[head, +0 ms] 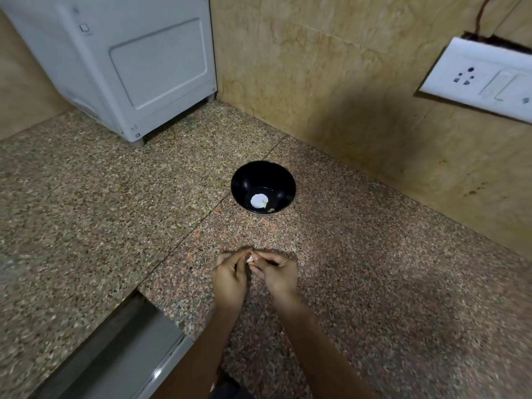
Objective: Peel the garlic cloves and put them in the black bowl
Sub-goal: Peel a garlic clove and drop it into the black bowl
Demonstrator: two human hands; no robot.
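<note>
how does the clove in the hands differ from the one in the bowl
The held clove is pinched between left hand and right hand over the counter; the bowl clove lies loose on the bowl floor. The held clove shows tan skin; the bowl clove looks pale, bare. Both are small.

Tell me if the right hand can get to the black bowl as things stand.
Probably yes. The bowl sits open-topped just ahead of the right hand, with only bare counter between them. For now, it and the left hand pinch a garlic clove.
</note>
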